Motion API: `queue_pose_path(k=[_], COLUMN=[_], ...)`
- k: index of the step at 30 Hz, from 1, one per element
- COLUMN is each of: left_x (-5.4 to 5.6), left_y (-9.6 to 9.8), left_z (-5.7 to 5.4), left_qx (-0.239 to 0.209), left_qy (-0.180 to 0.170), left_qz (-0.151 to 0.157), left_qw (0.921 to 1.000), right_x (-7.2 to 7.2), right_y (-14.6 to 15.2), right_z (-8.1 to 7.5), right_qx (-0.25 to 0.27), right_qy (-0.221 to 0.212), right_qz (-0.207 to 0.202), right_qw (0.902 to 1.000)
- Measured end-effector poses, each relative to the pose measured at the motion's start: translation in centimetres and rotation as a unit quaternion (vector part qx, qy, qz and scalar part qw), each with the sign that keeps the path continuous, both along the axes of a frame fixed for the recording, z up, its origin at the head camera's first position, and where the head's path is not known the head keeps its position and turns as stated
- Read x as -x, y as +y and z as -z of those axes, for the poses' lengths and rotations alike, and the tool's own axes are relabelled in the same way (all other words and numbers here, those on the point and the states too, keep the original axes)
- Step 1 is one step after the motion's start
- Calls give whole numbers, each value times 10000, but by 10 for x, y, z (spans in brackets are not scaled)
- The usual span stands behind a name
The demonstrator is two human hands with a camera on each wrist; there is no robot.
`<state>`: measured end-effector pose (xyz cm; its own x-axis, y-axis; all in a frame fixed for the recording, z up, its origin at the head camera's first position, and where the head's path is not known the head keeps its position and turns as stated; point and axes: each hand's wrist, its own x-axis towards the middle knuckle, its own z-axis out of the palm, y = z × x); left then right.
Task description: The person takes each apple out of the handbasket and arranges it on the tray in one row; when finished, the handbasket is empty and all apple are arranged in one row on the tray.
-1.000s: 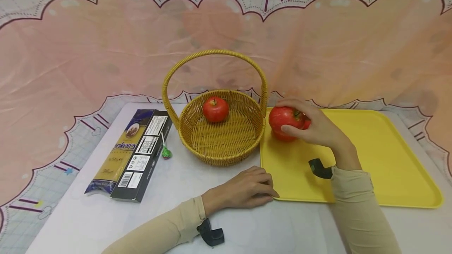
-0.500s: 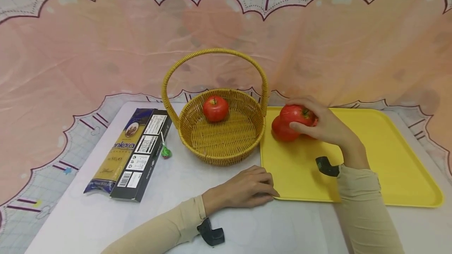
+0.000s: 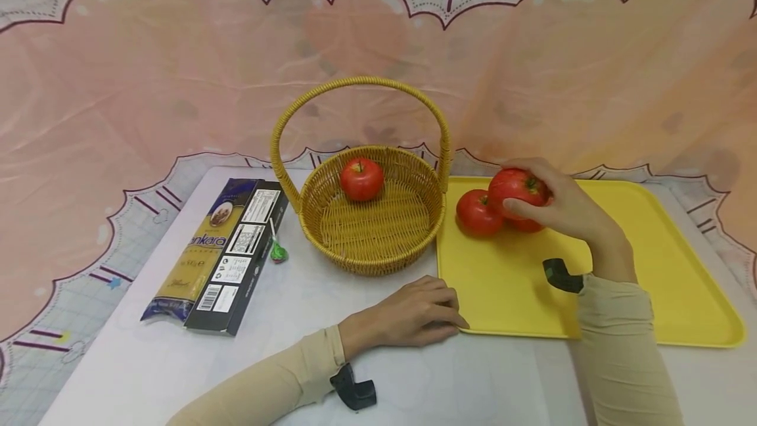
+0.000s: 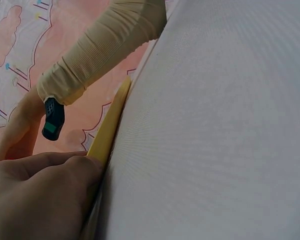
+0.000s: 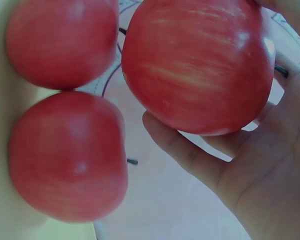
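Observation:
My right hand (image 3: 570, 206) grips a red apple (image 3: 513, 190), its fingers and thumb around the sides. The held apple (image 5: 200, 65) is raised beside two other apples in the right wrist view. Those are a left apple (image 3: 476, 214) and a partly covered right apple (image 3: 529, 224), side by side on the yellow tray (image 3: 650, 268). At the tray's near left corner, my left hand (image 3: 416, 313) holds the rim, fingers bent; in the left wrist view the thumb side lies against the tray edge (image 4: 107, 135). One more apple (image 3: 361, 179) sits inside the wicker basket (image 3: 378, 258).
The basket's tall handle (image 3: 361, 84) arches up left of the tray. Farther left lie a pasta packet (image 3: 204, 248), a black box (image 3: 236, 268) and a green lollipop (image 3: 278, 253). A patterned cloth (image 3: 236, 84) hangs behind the white table (image 3: 296, 373).
My right hand has moved right and slightly up with the held apple, uncovering more of the left apple on the tray. The left hand stays at the tray corner.

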<state>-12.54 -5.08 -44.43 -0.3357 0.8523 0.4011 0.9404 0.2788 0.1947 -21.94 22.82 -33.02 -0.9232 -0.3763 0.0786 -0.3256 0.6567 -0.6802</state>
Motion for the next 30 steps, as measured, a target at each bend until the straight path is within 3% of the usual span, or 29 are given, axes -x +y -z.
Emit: queue_pose_path(k=[30], left_x=[1], left_y=[0], left_z=[1], left_qx=[84], left_qy=[185], left_qz=[27], left_qw=[9998], right_x=[1], right_y=[42], right_z=[-1], right_qx=[-398], right_qy=[-506], right_qz=[797], right_qw=[9947])
